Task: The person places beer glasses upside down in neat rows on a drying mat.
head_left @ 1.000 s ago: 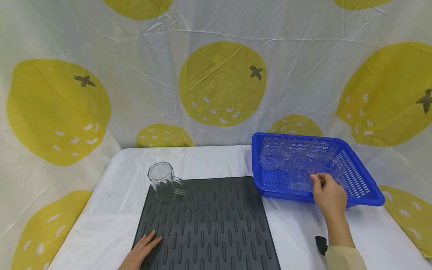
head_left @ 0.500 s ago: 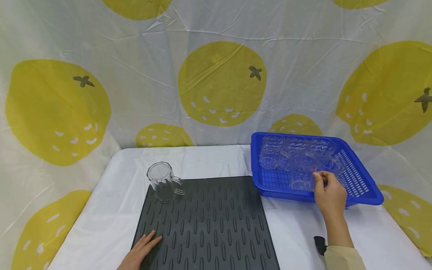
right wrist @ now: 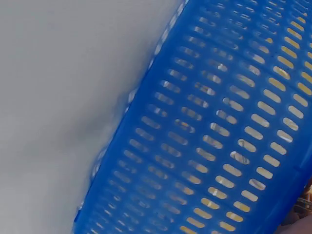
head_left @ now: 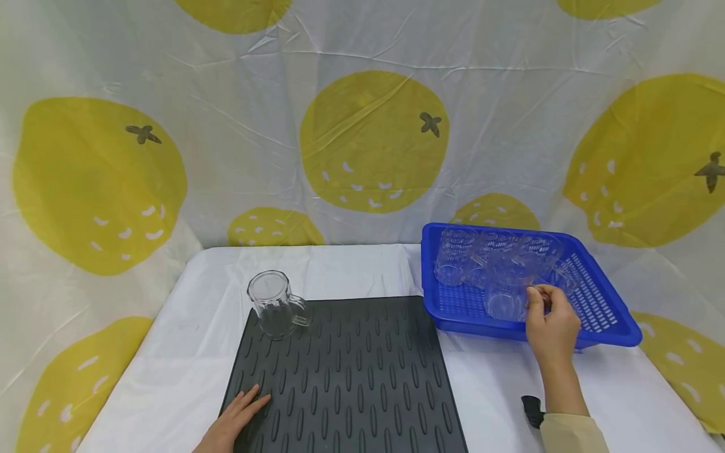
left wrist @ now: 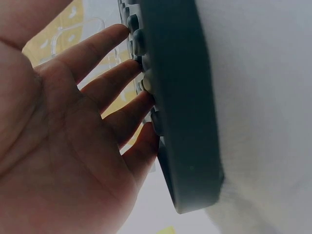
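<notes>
With thumb and fingers, my right hand (head_left: 553, 324) pinches the handle of a clear glass mug (head_left: 504, 305) at the near side of the blue basket (head_left: 614, 308). The handle is mostly hidden by the fingers. Several more clear glass mugs (head_left: 453, 258) stand behind it in the basket. In the right wrist view the slotted basket wall (right wrist: 195, 131) hides nearly all of that hand. My left hand (head_left: 232, 420) rests with fingers spread on the left edge of a black ridged mat (head_left: 351, 371); the left wrist view shows its fingertips touching the mat's raised ridges.
Another glass mug (head_left: 276, 305) stands on the mat's far left corner, handle to the right. A small black object (head_left: 532, 411) is beside the right wrist. White cloth (head_left: 153, 371) covers the table, and a lemon-patterned curtain (head_left: 243, 145) hangs behind it.
The mug in my right hand appears slightly raised inside the basket, its handle still pinched. My left hand and the mug on the mat have stayed in place.
</notes>
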### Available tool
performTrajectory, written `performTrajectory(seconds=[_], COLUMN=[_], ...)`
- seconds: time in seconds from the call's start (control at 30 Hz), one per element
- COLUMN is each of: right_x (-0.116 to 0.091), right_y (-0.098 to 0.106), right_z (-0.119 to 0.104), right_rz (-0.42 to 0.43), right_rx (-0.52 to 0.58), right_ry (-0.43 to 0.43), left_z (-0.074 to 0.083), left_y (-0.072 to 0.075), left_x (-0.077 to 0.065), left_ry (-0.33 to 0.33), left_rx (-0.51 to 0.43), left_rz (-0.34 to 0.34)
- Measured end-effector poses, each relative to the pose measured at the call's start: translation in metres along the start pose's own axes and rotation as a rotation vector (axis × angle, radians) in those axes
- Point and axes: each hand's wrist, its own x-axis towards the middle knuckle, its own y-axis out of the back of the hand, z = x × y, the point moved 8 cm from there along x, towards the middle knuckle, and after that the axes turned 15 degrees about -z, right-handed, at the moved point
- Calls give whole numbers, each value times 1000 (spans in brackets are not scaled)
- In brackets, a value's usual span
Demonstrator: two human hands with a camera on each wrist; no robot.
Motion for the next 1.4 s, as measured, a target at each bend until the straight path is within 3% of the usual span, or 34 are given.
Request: performTrajectory(seconds=[0.3,0.8,1.2,1.4], right_x=[2,0,-13,-20], right_y=[13,26,24,13], right_z=[-17,-57,-103,-113], right_rz=[117,133,41,-39], right_rx=[98,152,204,304], right_ry=[68,146,250,295], left_z=[3,0,2,2], left_y=[2,0,1,0], left_x=[1,-1,0,-2], left_ry=[-13,11,-16,25], left_rx=[3,5,7,-20], left_rz=[8,-5,2,-42])
